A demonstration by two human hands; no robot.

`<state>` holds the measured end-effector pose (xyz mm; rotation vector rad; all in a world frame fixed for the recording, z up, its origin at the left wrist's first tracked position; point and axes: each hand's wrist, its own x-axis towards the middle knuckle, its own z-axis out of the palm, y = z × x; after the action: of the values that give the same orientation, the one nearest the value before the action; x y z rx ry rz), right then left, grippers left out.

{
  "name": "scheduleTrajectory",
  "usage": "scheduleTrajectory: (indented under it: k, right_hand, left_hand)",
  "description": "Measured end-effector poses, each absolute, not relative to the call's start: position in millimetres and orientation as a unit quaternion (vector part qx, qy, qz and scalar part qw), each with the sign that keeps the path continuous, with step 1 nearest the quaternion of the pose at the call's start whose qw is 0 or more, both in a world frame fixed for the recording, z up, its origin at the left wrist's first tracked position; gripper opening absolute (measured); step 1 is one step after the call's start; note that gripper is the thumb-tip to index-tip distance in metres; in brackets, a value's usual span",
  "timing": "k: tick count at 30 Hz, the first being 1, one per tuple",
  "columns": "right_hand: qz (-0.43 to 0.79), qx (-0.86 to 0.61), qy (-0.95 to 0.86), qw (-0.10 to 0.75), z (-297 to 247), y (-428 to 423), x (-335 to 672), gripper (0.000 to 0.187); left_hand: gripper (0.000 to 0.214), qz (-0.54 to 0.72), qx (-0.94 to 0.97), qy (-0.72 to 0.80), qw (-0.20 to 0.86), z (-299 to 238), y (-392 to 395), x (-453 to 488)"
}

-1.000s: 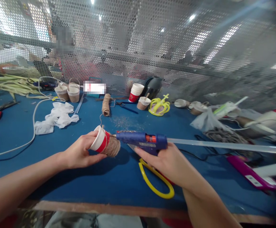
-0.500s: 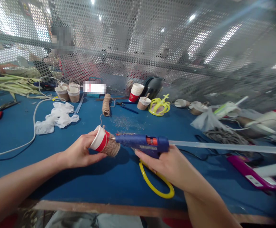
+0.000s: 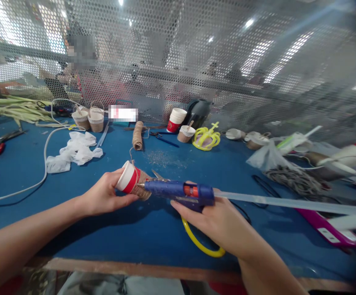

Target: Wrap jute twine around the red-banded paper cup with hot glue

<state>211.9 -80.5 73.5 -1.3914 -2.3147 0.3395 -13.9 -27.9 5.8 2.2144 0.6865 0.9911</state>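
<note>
My left hand (image 3: pixel 107 194) grips a red and white paper cup (image 3: pixel 128 178), tilted on its side with its rim toward the left. Jute twine (image 3: pixel 143 189) is wound around the cup's lower part, and a strand runs from the cup to the twine spool (image 3: pixel 138 136). My right hand (image 3: pixel 210 219) is wrapped round a blue hot glue gun (image 3: pixel 178 192) with a long clear glue stick (image 3: pixel 276 200) out of its back. The gun's nozzle is at the edge of the twine on the cup. Yellow-handled scissors (image 3: pixel 201 242) lie partly hidden beneath my right hand.
White crumpled fabric (image 3: pixel 76 149) and a white cable (image 3: pixel 45 159) lie at left. Twine-covered cups (image 3: pixel 95 119), stacked paper cups (image 3: pixel 176 119), pliers (image 3: pixel 165 138) and a yellow crown-shaped piece (image 3: pixel 206 138) line the back. A purple power strip (image 3: pixel 322 229) is at right, near a plastic bag (image 3: pixel 268 155).
The glue gun has shifted slightly left and down, its nozzle moving lower along the twine's edge. The scissors' blade tips now show above the gun. My left hand holds the cup nearly still.
</note>
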Motion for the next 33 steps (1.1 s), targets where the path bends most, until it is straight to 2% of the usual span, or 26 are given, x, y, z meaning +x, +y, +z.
scheduleTrajectory:
  k: [8,16,23,27,33]
  right_hand:
    - [0.105,-0.503,-0.831,0.214,72,-76,216,0.019]
    - [0.086,-0.472,-0.852,0.208,72,-81,209,0.017]
    - [0.120,-0.488,-0.835,0.226,68,-77,218,0.018]
    - [0.149,-0.507,-0.815,0.237,68,-74,219,0.017]
    - [0.193,-0.545,-0.782,0.233,68,-71,219,0.019]
  left_hand:
    - [0.018,0.379,0.840,0.259,0.288,7,-28,-12]
    - [0.020,0.363,0.811,0.298,0.350,7,-30,-12]
    - [0.018,0.377,0.858,0.234,0.259,8,-28,-14]
    - [0.008,0.389,0.873,0.203,0.214,8,-28,-14]
    - [0.007,0.400,0.881,0.163,0.193,8,-30,-14]
